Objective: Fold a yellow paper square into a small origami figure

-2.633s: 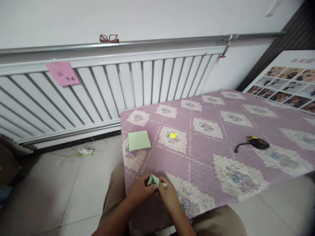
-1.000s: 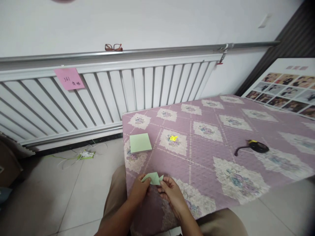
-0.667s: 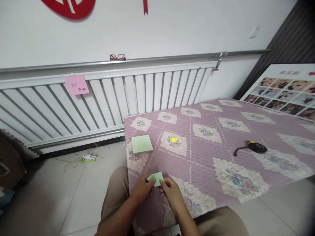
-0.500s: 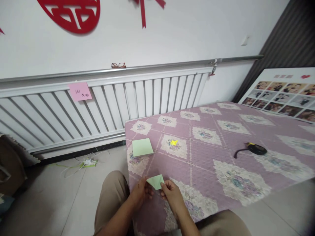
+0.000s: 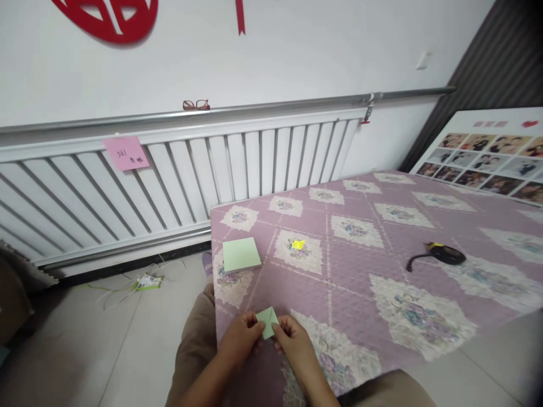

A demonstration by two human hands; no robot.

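Note:
A small folded piece of light green paper is held between my two hands, over the near left part of the cloth-covered table. My left hand pinches its left corner with thumb and fingers. On the opposite side, my right hand grips the right corner. The paper looks like a small diamond with a crease running through it. Beyond my hands lies a pad of light green square paper. To the right of the pad, a small folded yellow paper piece rests on the floral cloth.
The purple floral tablecloth covers the table. A black object with a strap and yellow part lies at the right. Behind stand a white radiator with a pink note, glasses on the pipe, and a photo board.
The green paper has gone from a wider, triangle-like shape to a compact diamond. My left thumb now presses on its face, and my hands are closer together. The camera view has shifted slightly.

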